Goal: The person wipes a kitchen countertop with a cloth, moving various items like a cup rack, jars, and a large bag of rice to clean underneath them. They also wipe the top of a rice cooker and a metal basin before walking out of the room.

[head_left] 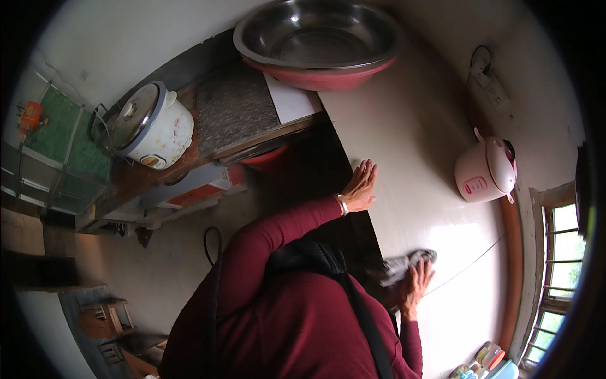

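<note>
Left hand (361, 188) flat, right hand (415, 287) at a crumpled grey cloth (396, 268), both by the near edge of a long cream desk (410, 145).

The left fingers lie extended, holding nothing, probably to steady the leaning body; the right fingers spread at the cloth's edge, perhaps pressing it, though blur hides any grip. A rounded pink rice cooker (481, 169) sits toward the far edge, likely for reach of the white wall socket (497, 93). A wide steel basin (315, 41) rests in a red basin (328, 76) at the left end. The glossy surface catches light near a barred window (562, 252).
</note>
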`<state>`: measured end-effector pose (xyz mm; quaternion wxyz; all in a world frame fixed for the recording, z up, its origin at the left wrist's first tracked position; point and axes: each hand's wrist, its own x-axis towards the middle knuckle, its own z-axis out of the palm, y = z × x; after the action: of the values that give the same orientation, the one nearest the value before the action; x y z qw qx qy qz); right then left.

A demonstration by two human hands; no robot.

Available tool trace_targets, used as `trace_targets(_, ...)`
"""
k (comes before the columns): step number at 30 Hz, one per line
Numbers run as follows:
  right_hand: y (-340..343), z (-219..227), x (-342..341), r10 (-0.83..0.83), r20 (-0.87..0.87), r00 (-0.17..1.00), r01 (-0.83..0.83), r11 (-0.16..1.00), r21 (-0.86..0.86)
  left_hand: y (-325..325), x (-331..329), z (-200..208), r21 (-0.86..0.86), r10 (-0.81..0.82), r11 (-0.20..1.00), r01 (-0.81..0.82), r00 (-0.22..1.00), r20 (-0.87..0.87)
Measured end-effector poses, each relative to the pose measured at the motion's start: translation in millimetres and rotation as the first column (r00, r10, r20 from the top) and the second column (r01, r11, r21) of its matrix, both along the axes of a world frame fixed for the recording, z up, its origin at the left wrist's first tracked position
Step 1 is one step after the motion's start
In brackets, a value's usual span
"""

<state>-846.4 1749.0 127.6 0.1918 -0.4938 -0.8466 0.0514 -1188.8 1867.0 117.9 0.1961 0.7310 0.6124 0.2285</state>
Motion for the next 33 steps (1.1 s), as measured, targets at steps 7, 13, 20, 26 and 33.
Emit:
trace_targets(7, -23, -19, 36, -0.383, 0.151, 0.911, 0.38, 0.924, 0.044, -1, 16, -10, 0.044, 0.009, 0.999, -0.004, 0.992, -0.126)
trace_targets(13, 28, -4, -30, -0.117, 0.16, 0.98, 0.117, 0.993, 0.012, -18, -3, -11, -0.003, 0.032, 0.999, -0.032, 0.999, -0.026)
trace_targets(20, 98, 17, -159, 0.225, 0.154, 0.962, -0.221, 0.974, -0.046, -48, -43, -16, -0.053, 0.172, 0.984, -0.173, 0.985, -0.02)
trace_targets(26, 183, -31, -270, 0.386, 0.095, 0.918, -0.396, 0.905, 0.152, -96, -89, -13, -0.24, 0.304, 0.921, -0.308, 0.951, -0.055)
trace_targets(33, 232, -41, -344, 0.387, 0.091, 0.918, -0.397, 0.901, 0.176, -140, -125, -14, -0.273, 0.407, 0.869, -0.411, 0.91, -0.075)
